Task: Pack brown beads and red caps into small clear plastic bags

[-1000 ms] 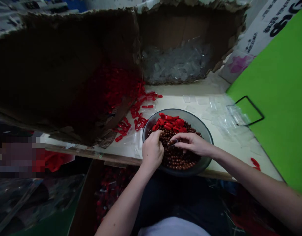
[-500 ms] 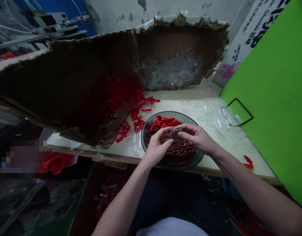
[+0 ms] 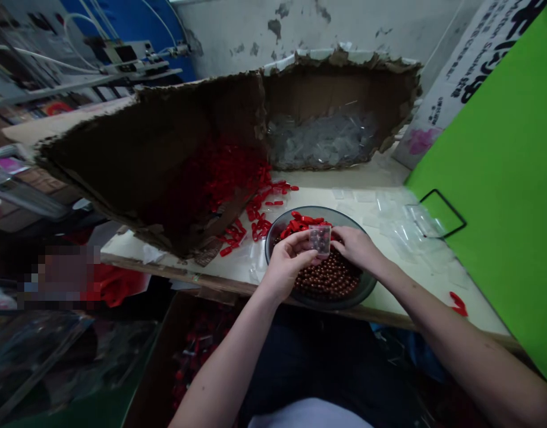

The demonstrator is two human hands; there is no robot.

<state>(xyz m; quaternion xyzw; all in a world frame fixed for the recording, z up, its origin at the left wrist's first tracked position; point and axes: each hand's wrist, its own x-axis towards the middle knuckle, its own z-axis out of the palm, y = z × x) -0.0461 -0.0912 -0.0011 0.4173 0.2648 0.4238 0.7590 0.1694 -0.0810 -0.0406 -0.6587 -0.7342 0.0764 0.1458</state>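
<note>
Thumb and fingers of the left hand (image 3: 285, 264) pinch a clear plastic sleeve (image 3: 320, 241) over the grey bowl (image 3: 369, 284). Half a second ago both hands overlapped it; now its broad face shows and the left seems to carry it alone. The right hand (image 3: 356, 245) curls beside its edge; contact or a hold I cannot tell. Brown beads (image 3: 329, 276) fill the bowl's near side, red plastic parts (image 3: 300, 221) its far side. Beyond the bowl stands a torn cardboard box (image 3: 327, 80).
</note>
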